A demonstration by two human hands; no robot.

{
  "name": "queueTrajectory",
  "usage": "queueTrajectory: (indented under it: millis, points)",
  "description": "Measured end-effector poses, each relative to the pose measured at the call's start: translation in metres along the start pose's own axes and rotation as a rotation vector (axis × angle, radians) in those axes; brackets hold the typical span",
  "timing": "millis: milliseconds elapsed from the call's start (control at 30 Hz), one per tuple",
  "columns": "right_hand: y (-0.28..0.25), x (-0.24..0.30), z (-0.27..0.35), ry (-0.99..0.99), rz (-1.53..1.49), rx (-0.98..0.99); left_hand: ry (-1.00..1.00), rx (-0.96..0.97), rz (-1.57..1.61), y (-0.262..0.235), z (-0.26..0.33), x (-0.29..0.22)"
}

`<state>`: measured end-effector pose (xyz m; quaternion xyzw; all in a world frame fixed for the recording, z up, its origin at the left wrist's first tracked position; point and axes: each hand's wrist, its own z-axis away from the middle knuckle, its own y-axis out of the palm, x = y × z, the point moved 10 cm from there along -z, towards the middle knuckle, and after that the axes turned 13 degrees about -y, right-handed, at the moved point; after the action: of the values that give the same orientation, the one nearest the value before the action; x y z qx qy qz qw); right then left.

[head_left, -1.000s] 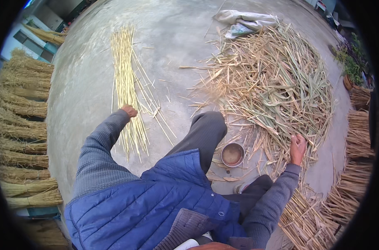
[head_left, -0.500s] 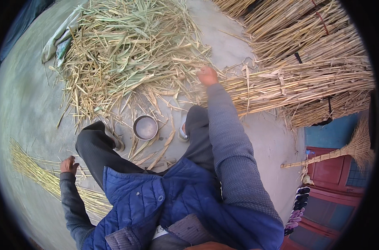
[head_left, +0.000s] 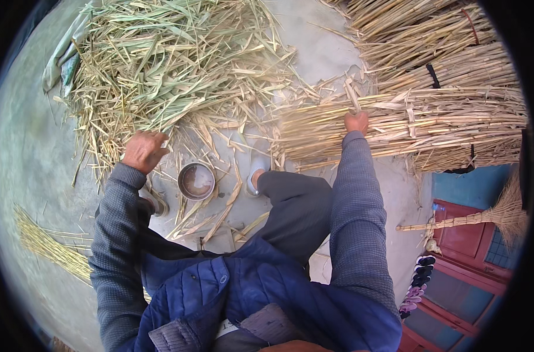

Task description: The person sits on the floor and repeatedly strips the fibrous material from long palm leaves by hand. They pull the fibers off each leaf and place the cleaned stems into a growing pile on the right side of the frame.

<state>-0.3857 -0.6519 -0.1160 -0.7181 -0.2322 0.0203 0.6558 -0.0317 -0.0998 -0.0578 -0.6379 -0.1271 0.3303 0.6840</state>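
My right hand [head_left: 356, 122] is closed at the long bundle of dry stalks [head_left: 443, 120] on the right, gripping dry stalks. A pale dry leaf [head_left: 352, 95] sticks up just beyond its knuckles. The left ends of the stalks are smeared by motion. My left hand [head_left: 144, 151] hovers at the near edge of a big heap of dry leaves and husks [head_left: 185, 64], fingers bent and thumb apart, with nothing clearly held. Between my feet, right of that hand, stands a small round metal bowl [head_left: 182, 185] with some brownish content.
Peeled yellow stalks [head_left: 53, 246] lie on the concrete floor to my left. More bundles of dry stalks [head_left: 431, 41] are stacked at the far right. A broom [head_left: 455, 223], a row of shoes [head_left: 421, 281] and a red door [head_left: 463, 234] are at right. A pale sack [head_left: 67, 50] lies far left.
My left hand has come from the peeled stalks at left up to the leaf heap's near edge. My right hand has moved right, from the bundle's left end to farther along the stalks.
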Motion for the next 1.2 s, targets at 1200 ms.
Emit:
queueTrajectory:
  millis: [1200]
  points:
    - [0.056, 0.116, -0.027, 0.036, -1.145, 0.008, 0.031, 0.149, -0.01, 0.041, -0.01, -0.004]
